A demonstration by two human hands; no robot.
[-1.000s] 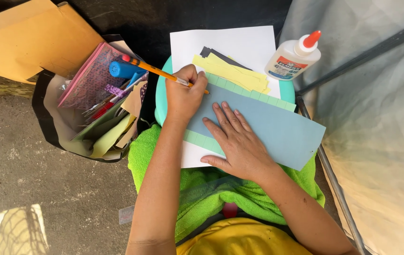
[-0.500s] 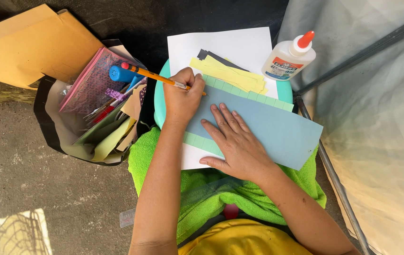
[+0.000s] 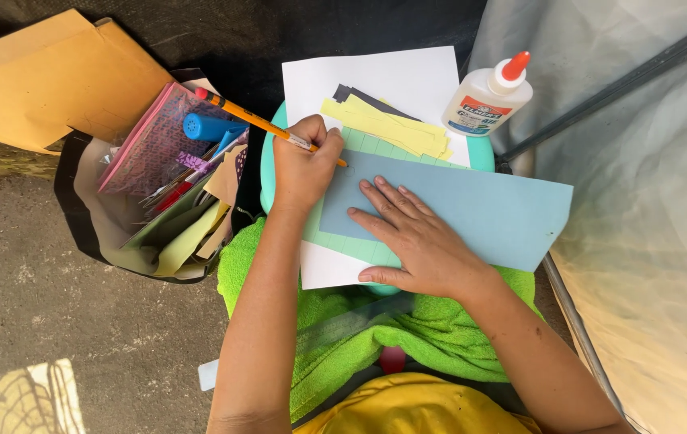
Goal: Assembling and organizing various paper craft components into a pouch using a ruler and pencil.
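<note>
Blue rectangular paper sheet (image 3: 472, 209) lies on green gridded paper (image 3: 343, 237), over white paper sheet (image 3: 383, 76). Yellow paper strips (image 3: 391, 128) behind it. White plastic glue bottle (image 3: 484, 98) far right; black bag of craft supplies (image 3: 158, 201) left.

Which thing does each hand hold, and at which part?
The left hand grips an orange wooden pencil near its tip. The right hand holds nothing; it lies flat on the blue paper sheet.

Orange pencil (image 3: 259, 122), blue sheet (image 3: 472, 209) over green gridded sheet (image 3: 335, 239), yellow strips (image 3: 383, 128), lime towel (image 3: 432, 329)
</note>
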